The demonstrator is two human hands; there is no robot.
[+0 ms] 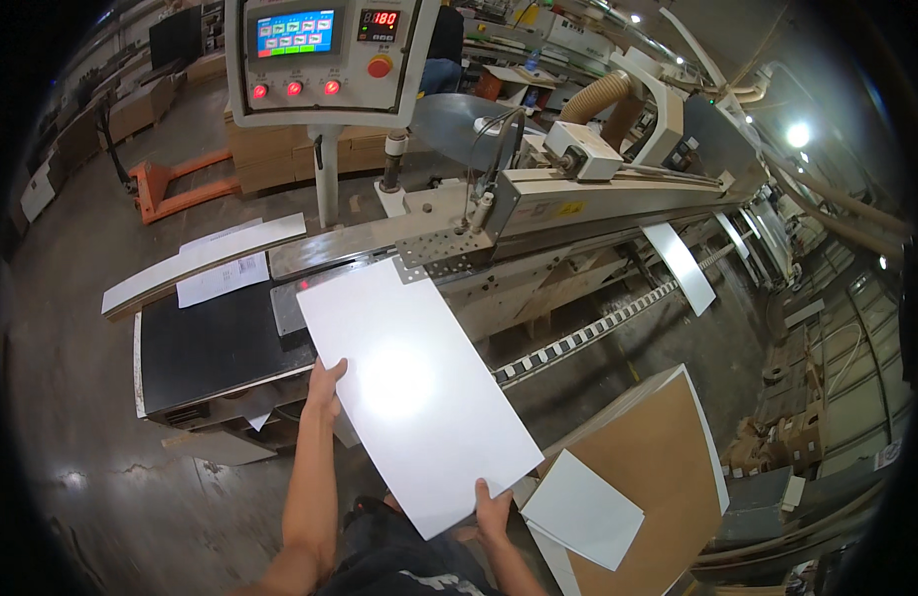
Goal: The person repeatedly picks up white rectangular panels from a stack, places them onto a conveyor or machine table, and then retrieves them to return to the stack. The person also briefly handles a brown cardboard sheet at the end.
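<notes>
Your left forearm rises from the lower edge just left of centre, nearly straight up the frame, and your left hand lies against the left long edge of the white panel; the fingers curl over that edge and grip it, thumb on top. Your right forearm comes in short and steep at lower centre, and your right hand clasps the panel's near short edge, thumb on the glossy face, fingers hidden beneath. Both hands are closed on the panel, which sits in the middle of the frame, tilted so its far end points to the upper left, and that end lies over the machine's black infeed table.

At the far left, concrete floor with a crack fills the lower corner, and an orange pallet jack stands at upper left before stacked brown boards. Loose paper sheets and a long white strip rest at the table's back edge. Above them, at upper centre, a control panel on a post shows a coloured screen, a red digit display and red buttons. To its right the long grey machine body runs toward the upper right, with a ribbed extraction hose on top and a chain feed track below. At lower right a small white panel lies on a stack of brown-faced boards.
</notes>
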